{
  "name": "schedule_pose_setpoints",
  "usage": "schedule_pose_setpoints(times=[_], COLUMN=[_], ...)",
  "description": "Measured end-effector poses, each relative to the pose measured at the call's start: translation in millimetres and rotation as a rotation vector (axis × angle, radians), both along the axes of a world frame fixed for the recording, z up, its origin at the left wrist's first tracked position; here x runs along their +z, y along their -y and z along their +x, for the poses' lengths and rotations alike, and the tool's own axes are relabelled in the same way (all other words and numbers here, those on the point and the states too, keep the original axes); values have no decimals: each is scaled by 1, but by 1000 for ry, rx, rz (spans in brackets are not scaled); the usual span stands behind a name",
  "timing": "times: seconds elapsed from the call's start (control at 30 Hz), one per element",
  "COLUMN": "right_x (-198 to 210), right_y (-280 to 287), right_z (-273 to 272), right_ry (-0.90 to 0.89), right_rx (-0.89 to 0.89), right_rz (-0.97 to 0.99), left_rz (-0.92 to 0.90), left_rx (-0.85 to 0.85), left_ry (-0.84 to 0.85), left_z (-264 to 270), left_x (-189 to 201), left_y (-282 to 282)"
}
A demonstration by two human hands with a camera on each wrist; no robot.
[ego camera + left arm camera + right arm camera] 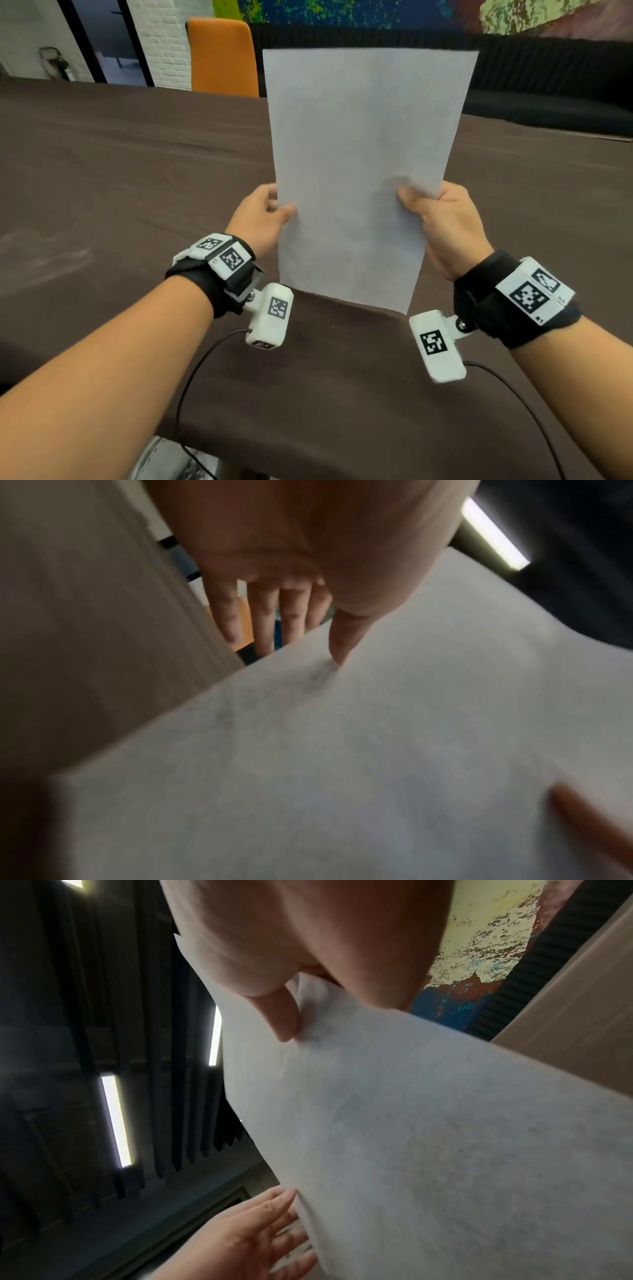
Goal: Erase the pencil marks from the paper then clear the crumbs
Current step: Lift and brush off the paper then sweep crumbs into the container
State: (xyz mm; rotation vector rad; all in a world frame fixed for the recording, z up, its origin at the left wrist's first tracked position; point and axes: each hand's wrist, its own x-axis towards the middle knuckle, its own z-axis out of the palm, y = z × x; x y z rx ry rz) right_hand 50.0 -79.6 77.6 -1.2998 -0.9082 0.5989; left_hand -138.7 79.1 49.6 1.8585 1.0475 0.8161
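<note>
Paper (363, 164) lifted upright off counter (137, 164), pinched by left hand (258, 219) and right hand (442, 222); marks seemingly erased (crumbs unseen); clearing probably nearly finished.

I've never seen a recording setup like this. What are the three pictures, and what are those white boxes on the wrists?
No machine here: a person works with bare hands. The large picture comes from a head-worn camera. The white boxes on black wrist straps are cameras; each gives one close-up along its hand. The left hand and the right hand each pinch a side edge of a sheet of paper, held upright above a brown-covered table. An orange chair stands beyond.
</note>
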Motion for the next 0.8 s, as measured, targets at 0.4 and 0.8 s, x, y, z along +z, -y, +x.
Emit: schedule_pose_setpoints(times=[0.4,0.8], right_x=[-15,-28], right_y=[0,-1], right_z=[1,5], right_ry=[143,137], right_rx=[-48,-31], right_rz=[-18,-116], left_rz=[70,-18], left_rx=[-60,-86], left_ry=[185,122], left_z=[-6,-5], left_x=[7,-15], left_y=[0,5])
